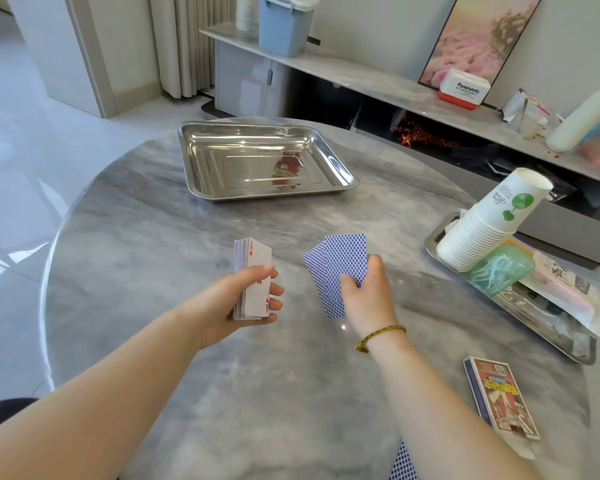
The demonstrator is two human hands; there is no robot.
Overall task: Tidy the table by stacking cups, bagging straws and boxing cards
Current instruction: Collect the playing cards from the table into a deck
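My left hand (236,303) grips a thick deck of playing cards (253,271) upright over the table's middle, an ace of hearts facing me. Just to its right, my right hand (368,292) holds a small fan of blue-backed cards (340,265). The card box (501,396) lies flat near the table's right front edge. One blue-backed card (402,462) shows at the bottom edge under my right forearm. A tall stack of white paper cups (482,226) leans on the right tray (541,327), beside a green bag of straws (499,266).
An empty steel tray (340,168) sits at the far middle of the round grey marble table (153,220). Paper packets lie on the right tray. Behind stands a low cabinet with a blue bin (284,26), a Panasonic box (463,90) and a framed picture.
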